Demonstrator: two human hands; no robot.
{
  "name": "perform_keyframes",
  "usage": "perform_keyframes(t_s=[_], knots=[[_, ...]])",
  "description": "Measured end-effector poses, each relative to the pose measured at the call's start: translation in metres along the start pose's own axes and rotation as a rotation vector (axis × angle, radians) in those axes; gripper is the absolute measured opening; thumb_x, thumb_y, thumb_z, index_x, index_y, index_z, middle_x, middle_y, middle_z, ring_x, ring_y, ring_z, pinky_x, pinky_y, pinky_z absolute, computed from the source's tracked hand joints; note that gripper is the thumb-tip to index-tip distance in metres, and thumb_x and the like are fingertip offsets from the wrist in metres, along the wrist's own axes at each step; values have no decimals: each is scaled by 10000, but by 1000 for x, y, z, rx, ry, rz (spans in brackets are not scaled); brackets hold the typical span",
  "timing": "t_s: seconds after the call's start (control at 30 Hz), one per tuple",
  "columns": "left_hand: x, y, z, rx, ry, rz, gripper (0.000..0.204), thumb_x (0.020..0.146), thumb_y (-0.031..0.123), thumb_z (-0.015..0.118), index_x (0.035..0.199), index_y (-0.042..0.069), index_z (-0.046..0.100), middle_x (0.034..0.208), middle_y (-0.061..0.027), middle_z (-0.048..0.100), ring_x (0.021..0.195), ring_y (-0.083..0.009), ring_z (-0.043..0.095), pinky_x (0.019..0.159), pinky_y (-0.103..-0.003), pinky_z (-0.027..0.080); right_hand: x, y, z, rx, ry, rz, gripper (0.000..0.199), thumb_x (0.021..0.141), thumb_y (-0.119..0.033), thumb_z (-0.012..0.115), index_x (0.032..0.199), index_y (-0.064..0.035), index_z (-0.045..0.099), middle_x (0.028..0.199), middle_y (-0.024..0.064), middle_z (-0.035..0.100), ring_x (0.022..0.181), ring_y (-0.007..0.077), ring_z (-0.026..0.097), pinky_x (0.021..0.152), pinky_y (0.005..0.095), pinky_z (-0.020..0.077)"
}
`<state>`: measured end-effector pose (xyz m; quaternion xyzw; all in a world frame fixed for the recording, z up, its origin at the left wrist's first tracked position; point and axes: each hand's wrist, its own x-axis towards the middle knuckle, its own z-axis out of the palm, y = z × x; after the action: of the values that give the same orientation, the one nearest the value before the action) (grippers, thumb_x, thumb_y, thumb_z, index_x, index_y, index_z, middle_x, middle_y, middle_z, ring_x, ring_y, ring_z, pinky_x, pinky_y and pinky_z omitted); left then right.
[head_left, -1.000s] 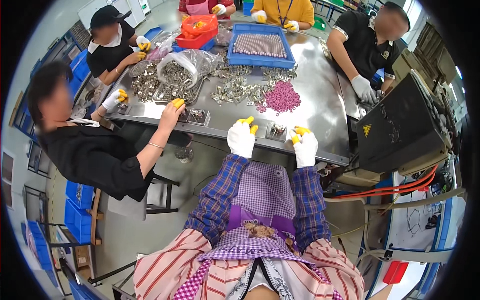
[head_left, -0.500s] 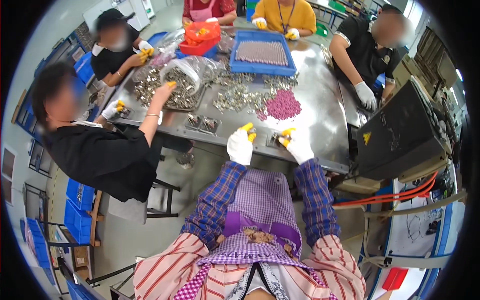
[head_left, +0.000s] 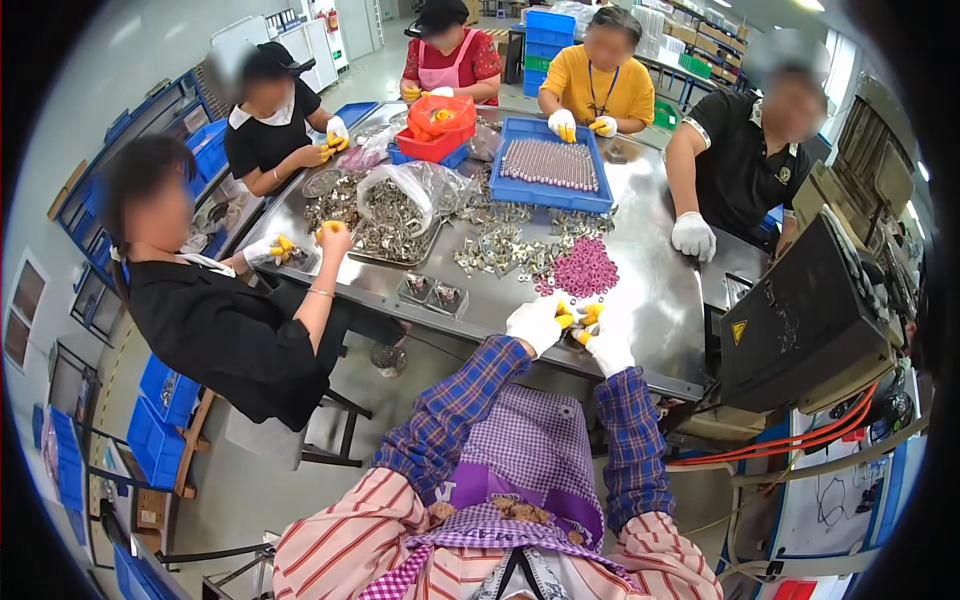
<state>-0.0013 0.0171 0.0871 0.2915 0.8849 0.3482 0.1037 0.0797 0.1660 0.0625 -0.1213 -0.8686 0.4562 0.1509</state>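
Observation:
My left hand, in a white glove with yellow fingertips, pinches near the table's front edge. My right hand, gloved the same way, is closed right beside it, and their fingertips almost meet. Whatever small dark metal part lies between the fingers is mostly covered. Just beyond my hands spreads a heap of pink rings. Small shiny metal pieces lie scattered left of the rings. Two small square clear trays with metal parts sit near the edge, to the left of my left hand.
On the metal table stand a blue tray of rowed parts, a red basket and a plastic bag over metal parts. Co-workers sit around it, one close on the left. A dark machine box stands at right.
My left hand has moved right, toward my right hand, and the two are now together. The view has tilted up, showing more of the people opposite.

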Motion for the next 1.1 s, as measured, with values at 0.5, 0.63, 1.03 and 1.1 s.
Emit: perform_keyframes(t_s=[0.5, 0.63, 1.03, 1.1], knots=[[-6, -9, 11, 327, 182, 306, 279, 819, 329, 590, 988, 112, 632, 899, -76, 648, 815, -279, 634, 732, -353, 475, -23, 15, 14, -344, 116, -342, 385, 671, -138, 752, 1031, -69, 637, 971, 66, 637, 811, 229, 595, 799, 302, 471], [-7, -11, -6, 357, 180, 262, 341, 816, 347, 596, 1067, 118, 624, 977, -88, 636, 836, -280, 632, 738, -351, 480, -34, 7, 0, -469, 167, -331, 421, 638, -147, 770, 1032, -72, 644, 996, 67, 636, 797, 232, 595, 786, 308, 473], [25, -132, -102, 132, 836, -248, 475, 839, 364, 578, 1235, 104, 554, 1082, -140, 651, 902, -337, 632, 788, -397, 495, 19, 71, -96, -973, 456, 434, 367, 782, -340, 684, 1081, -137, 616, 1018, 91, 611, 807, 268, 619, 754, 355, 504], [25, -138, -103, 103, 811, -279, 468, 857, 380, 556, 1235, 105, 554, 1079, -138, 655, 908, -335, 633, 789, -399, 494, 28, 73, -100, -959, 460, 439, 367, 787, -344, 680, 1082, -135, 612, 1013, 92, 609, 806, 269, 621, 746, 356, 508]])
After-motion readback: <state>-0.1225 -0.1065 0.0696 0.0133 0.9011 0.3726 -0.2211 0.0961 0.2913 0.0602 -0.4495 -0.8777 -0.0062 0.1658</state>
